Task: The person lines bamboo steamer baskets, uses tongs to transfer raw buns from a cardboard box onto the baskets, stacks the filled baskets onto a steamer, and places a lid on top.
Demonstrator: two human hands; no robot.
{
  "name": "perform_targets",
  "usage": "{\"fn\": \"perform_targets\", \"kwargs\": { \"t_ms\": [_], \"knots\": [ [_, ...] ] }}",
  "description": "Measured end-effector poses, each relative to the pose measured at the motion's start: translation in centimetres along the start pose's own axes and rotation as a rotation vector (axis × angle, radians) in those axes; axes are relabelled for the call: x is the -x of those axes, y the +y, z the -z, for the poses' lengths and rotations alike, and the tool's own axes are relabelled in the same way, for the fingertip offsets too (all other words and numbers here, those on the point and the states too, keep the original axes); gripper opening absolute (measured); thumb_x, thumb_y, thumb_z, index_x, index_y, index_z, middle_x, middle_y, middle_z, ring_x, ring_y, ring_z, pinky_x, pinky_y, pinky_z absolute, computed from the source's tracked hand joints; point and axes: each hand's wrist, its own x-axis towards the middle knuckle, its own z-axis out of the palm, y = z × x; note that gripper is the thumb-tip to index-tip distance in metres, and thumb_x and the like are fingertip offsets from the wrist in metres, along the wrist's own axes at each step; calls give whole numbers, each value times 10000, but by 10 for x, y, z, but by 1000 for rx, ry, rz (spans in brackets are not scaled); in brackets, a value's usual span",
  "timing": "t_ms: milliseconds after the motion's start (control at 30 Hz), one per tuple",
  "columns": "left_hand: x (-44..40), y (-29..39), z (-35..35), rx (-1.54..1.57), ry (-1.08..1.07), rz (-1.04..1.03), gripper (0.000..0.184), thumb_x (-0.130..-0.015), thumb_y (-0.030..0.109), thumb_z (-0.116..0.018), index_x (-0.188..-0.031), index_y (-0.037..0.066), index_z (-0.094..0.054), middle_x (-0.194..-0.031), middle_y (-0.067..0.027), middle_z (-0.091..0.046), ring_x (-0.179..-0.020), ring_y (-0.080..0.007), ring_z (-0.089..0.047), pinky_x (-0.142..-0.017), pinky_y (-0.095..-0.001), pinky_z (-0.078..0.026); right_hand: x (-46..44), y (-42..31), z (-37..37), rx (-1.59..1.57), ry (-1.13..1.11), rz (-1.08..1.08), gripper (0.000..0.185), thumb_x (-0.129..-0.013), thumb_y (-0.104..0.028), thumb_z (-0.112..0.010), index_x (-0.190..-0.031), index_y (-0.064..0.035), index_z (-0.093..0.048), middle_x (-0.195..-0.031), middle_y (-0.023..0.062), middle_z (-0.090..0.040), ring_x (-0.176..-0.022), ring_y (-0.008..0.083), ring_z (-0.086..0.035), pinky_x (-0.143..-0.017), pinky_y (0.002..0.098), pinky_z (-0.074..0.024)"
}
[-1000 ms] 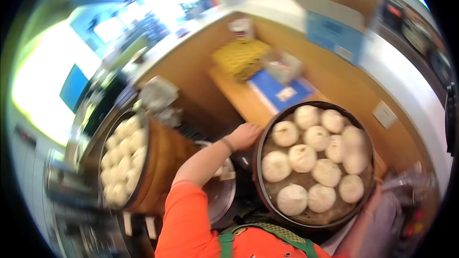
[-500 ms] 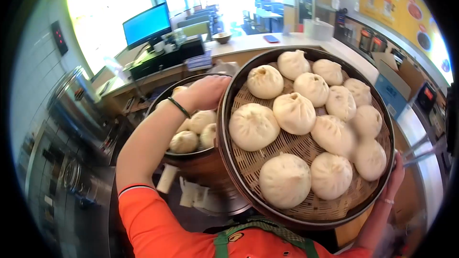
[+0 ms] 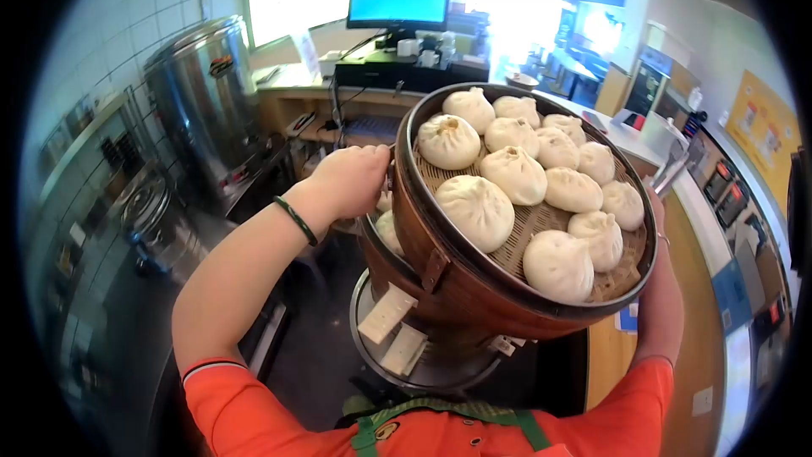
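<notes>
A round bamboo steamer basket [image 3: 457,283] with a dark metal rim is held up in front of me, tilted, with several steamed buns [image 3: 513,175] on its woven base. My left hand [image 3: 351,182] is closed on its left side, a dark band around the wrist. My right hand [image 3: 655,211] is at the far right side, its fingers mostly hidden behind the rim. Pale metallic strips [image 3: 674,167] that look like tongs stick out beside it. Below the raised basket stands another steamer [image 3: 385,267], largely covered, with a few buns [image 3: 387,230] showing at its left edge.
White blocks [image 3: 387,313] jut out by the lower steamer, above a round metal base [image 3: 364,347]. A large steel boiler [image 3: 203,101] stands at left. Behind are a counter with a monitor [image 3: 397,2] and cups. A wooden counter [image 3: 702,322] runs along the right.
My view has turned left, so the monitor and boiler sit further right. The held basket has shifted left in view, over the lower steamer, and more of its outer wall shows.
</notes>
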Motion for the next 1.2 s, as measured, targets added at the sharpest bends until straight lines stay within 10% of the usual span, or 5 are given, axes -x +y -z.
{"fn": "perform_targets", "kwargs": {
  "t_ms": [133, 433, 600, 1067, 1200],
  "knots": [
    [12, 17, 1, -36, -15, 172, 227, -734, 149, -597, -858, -4, -484, -771, -173, -596, -717, -322, -611, -632, -397, -501, -110, 47, -85, -201, -234, -199, 198, -867, -213, -543, -917, -40, -625, -807, 59, -615, -747, 144, -559, -714, 286, -447],
    [58, 80, -4, -24, -156, 568, 317, -681, 169, -666, -853, -19, -477, -803, -189, -595, -734, -333, -614, -645, -392, -508, -140, 50, -255, 583, -527, 475, 208, -852, -237, -595, -958, -62, -636, -808, 112, -651, -719, 193, -601, -661, 314, -468],
    [63, 89, -10, 81, -175, 637, 345, -701, 212, -650, -871, -37, -481, -833, -212, -595, -785, -353, -611, -685, -416, -504, -125, 35, -271, 75, -600, -7, 249, -853, -254, -610, -916, -15, -642, -784, 80, -647, -679, 142, -585, -616, 284, -465],
    [112, -19, -21, 1449, -628, 65, 446, -770, 52, -582, -1190, -41, -464, -1048, -133, -556, -935, -153, -559, -746, -269, -489, 179, -25, -94, 330, 124, 1, 425, -805, -200, -646, -1122, -13, -433, -831, 53, -527, -643, 120, -542, -556, 257, -460],
    [98, -65, -27, 914, 154, -288, 412, -922, 197, -482, -1243, -59, -441, -1186, -180, -533, -1078, -279, -513, -884, -388, -420, 350, -13, -54, 325, 372, -63, 393, -797, -169, -660, -1092, -36, -438, -740, 34, -543, -586, 99, -520, -532, 247, -445]
  ]
}}
